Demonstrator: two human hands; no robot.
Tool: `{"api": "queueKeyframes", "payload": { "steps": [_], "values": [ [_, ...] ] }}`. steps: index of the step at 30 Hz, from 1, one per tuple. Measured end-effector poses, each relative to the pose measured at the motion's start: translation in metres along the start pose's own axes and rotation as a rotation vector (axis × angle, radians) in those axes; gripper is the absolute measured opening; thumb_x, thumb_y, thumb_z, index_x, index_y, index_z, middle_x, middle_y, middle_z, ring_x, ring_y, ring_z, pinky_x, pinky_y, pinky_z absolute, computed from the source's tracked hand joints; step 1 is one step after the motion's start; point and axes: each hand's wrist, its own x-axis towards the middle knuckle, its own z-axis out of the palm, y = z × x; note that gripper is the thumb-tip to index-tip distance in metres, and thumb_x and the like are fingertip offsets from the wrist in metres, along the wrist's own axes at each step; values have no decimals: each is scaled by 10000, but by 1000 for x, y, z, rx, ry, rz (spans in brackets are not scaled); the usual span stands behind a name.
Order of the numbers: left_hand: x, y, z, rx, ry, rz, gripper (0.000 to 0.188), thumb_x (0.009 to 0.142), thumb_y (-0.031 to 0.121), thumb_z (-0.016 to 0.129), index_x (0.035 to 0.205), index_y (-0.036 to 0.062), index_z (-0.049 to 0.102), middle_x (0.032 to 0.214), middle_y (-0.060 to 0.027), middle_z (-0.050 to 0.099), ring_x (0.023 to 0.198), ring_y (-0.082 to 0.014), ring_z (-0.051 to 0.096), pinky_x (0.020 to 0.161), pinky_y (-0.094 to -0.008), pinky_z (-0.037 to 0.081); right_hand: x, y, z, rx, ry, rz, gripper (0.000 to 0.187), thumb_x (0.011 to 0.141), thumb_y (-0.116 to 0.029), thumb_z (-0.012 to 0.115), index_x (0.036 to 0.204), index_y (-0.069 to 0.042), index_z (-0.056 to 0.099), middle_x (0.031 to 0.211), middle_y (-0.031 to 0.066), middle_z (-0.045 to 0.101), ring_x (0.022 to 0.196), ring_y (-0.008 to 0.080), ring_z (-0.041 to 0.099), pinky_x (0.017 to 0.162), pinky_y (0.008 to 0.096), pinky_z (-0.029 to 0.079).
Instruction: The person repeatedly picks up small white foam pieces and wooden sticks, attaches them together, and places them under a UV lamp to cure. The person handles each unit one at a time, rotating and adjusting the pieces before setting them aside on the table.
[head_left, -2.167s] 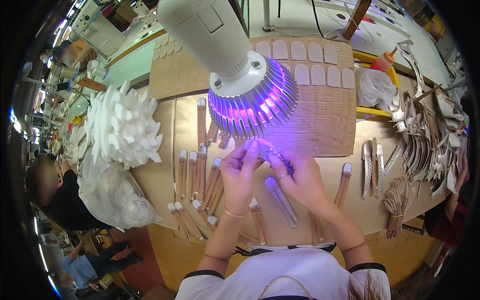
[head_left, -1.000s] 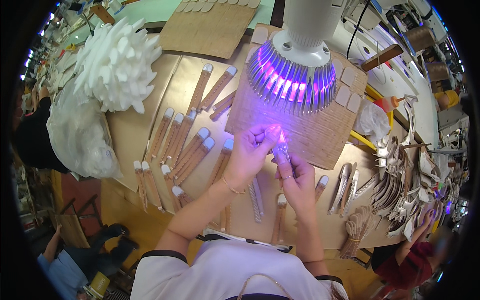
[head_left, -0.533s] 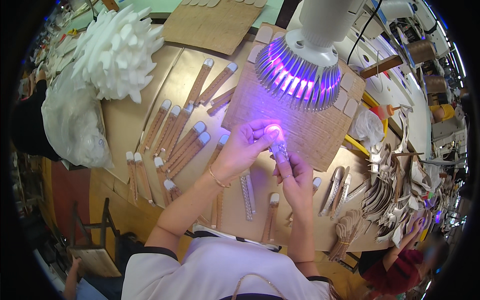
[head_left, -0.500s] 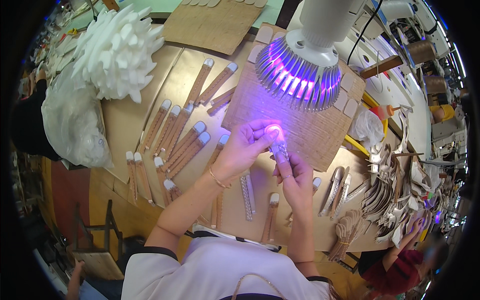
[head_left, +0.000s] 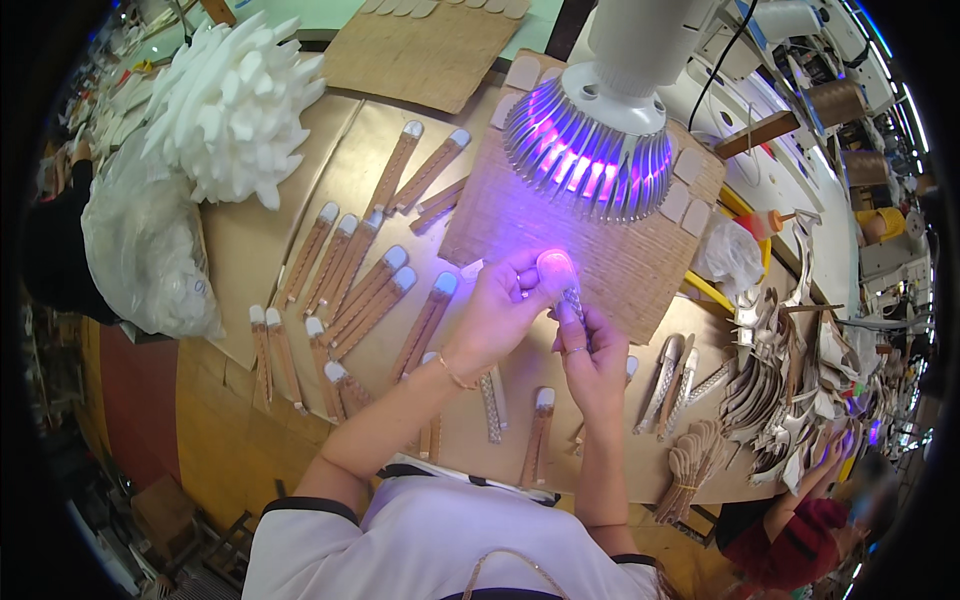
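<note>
Below a finned lamp [head_left: 590, 150] that glows violet, both hands hold one braided strap [head_left: 574, 300] with a rounded end. My left hand [head_left: 502, 312] pinches the strap near that end, which is lit pink. Lower down, my right hand [head_left: 596, 362] is closed around the braided length, with the thumb along its front. Part of the strap is hidden by the fingers. To the left of my hands lie several brown braided straps [head_left: 310, 250] with pale rounded tips. Two silvery strips [head_left: 492, 405] lie under my left wrist.
A cardboard sheet [head_left: 490, 225] with pale rounded pieces lies beneath the lamp. White foam pieces [head_left: 235, 110] and a plastic bag [head_left: 150, 245] stand at left. Silvery straps [head_left: 662, 385], a banded brown bundle [head_left: 692, 465] and piled leather pieces [head_left: 770, 380] are at right. A co-worker sits lower right.
My left hand has shifted slightly down, showing more of the strap's rounded end. The stool and the person's arm at lower left are no longer seen as before.
</note>
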Motion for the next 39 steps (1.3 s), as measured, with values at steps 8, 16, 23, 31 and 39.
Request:
{"api": "queueKeyframes", "payload": {
  "steps": [8,16,23,31,39],
  "values": [
    [-2,-2,5,-60,53,-48,283,909,52,634,1173,-20,562,1029,-67,662,936,-101,630,836,-238,511,-3,2,4,-29,31,-75,262,958,-212,579,959,36,664,651,10,570,599,62,500,547,230,396],
    [-2,-7,8,-218,19,-90,297,963,111,561,1226,-23,529,1122,-103,644,1057,-146,607,944,-283,468,-6,-1,7,-88,109,-109,249,953,-203,588,961,33,666,635,10,568,583,64,503,524,234,394],
    [-1,-4,1,-118,-68,-36,337,976,128,539,1275,-19,496,1178,-120,627,1111,-171,587,987,-323,442,-4,-9,-4,2,41,-16,253,954,-207,585,966,33,666,665,21,583,601,73,525,535,236,415],
    [-3,-2,2,-139,-73,-12,315,980,122,528,1265,-10,513,1156,-91,628,1069,-136,585,956,-314,449,-3,-7,-5,14,10,1,251,952,-205,581,972,30,665,668,25,586,611,84,542,564,240,428],
    [-4,-4,6,-169,-56,24,318,992,119,505,1290,8,516,1102,-44,644,991,-94,589,895,-271,461,-3,-7,-8,18,3,4,248,951,-202,576,974,27,668,667,18,586,612,79,540,563,235,421]
  ]
}}
